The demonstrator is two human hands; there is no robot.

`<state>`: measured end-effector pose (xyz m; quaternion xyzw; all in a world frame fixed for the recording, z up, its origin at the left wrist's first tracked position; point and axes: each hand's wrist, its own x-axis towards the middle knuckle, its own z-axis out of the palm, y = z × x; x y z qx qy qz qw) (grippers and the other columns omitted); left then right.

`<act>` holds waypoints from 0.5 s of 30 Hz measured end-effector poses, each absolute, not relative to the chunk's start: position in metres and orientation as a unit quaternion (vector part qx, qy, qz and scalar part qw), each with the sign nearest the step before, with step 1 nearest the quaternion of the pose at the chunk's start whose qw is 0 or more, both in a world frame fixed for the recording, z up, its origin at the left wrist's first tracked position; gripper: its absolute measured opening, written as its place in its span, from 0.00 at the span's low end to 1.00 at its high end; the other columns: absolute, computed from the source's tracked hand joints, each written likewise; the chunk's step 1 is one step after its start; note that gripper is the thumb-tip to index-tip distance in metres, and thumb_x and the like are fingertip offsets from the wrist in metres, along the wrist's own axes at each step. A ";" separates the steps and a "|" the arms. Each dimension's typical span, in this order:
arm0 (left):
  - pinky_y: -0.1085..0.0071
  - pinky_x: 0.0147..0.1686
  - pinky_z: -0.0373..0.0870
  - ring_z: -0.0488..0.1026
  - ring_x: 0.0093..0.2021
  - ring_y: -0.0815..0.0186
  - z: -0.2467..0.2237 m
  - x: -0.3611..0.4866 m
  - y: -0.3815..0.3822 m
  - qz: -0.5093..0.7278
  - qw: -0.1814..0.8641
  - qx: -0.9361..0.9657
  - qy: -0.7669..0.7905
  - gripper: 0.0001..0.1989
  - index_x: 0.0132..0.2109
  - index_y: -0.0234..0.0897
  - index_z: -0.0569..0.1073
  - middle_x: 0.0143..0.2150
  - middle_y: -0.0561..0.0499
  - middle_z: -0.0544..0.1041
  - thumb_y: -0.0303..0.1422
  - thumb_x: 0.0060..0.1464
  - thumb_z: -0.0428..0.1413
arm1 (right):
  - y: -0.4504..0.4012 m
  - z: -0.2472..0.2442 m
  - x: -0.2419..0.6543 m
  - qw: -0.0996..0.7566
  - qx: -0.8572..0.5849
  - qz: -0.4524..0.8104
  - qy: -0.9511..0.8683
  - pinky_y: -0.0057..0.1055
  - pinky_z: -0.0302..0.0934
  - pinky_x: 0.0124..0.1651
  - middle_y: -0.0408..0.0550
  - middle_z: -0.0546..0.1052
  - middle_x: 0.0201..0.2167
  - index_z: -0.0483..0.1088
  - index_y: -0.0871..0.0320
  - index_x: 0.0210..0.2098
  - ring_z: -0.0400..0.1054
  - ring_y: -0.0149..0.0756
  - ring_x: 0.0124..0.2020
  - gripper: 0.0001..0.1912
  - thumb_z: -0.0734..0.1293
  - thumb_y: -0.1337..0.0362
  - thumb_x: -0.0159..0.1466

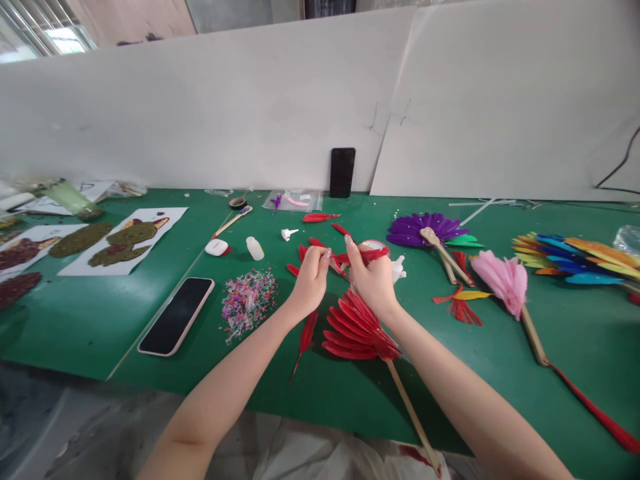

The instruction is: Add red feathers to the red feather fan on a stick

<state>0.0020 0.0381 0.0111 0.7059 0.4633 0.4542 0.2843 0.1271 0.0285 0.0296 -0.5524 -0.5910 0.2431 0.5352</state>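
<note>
Over the middle of the green table, my left hand (pixel 309 277) is closed in a pinch; what its fingertips hold, if anything, is too small to make out. Close beside it, my right hand (pixel 373 275) is closed around a red feather (pixel 371 255), thumb raised. Several loose red feathers lie behind and around my left hand, including a single feather (pixel 308 332) nearer me. Below my hands rests a fan of red feathers (pixel 356 327) on a wooden stick (pixel 413 410). A white roll or lid and a white bottle (pixel 399 269) are partly hidden behind my right hand.
To the left are a phone (pixel 177 317), a pile of colourful bits (pixel 249 300), a small white bottle (pixel 255 249) and a white case (pixel 217 247). Purple (pixel 423 230), pink (pixel 503 280) and multicoloured feather fans (pixel 580 257) lie right. Another phone (pixel 343 172) leans on the white board.
</note>
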 end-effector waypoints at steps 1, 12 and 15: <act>0.69 0.38 0.63 0.65 0.35 0.67 0.011 0.002 0.038 0.453 0.288 0.704 0.465 0.15 0.32 0.38 0.61 0.31 0.51 0.65 0.40 0.63 0.39 | 0.028 0.029 0.127 0.537 -0.552 0.242 -0.591 0.25 0.51 0.20 0.39 0.63 0.10 0.56 0.55 0.14 0.57 0.27 0.14 0.27 0.56 0.47 0.63; 0.71 0.34 0.63 0.64 0.31 0.70 0.007 0.004 0.041 0.485 0.296 0.698 0.436 0.13 0.34 0.37 0.63 0.30 0.53 0.64 0.42 0.60 0.45 | 0.030 0.027 0.127 0.550 -0.547 0.235 -0.585 0.25 0.49 0.19 0.38 0.61 0.10 0.58 0.56 0.14 0.55 0.26 0.13 0.26 0.58 0.49 0.63; 0.71 0.36 0.63 0.64 0.32 0.69 0.008 0.004 0.040 0.485 0.278 0.706 0.435 0.13 0.34 0.37 0.62 0.30 0.52 0.64 0.40 0.61 0.44 | 0.029 0.027 0.127 0.552 -0.539 0.280 -0.571 0.24 0.49 0.17 0.37 0.60 0.09 0.61 0.57 0.15 0.55 0.26 0.12 0.25 0.59 0.48 0.62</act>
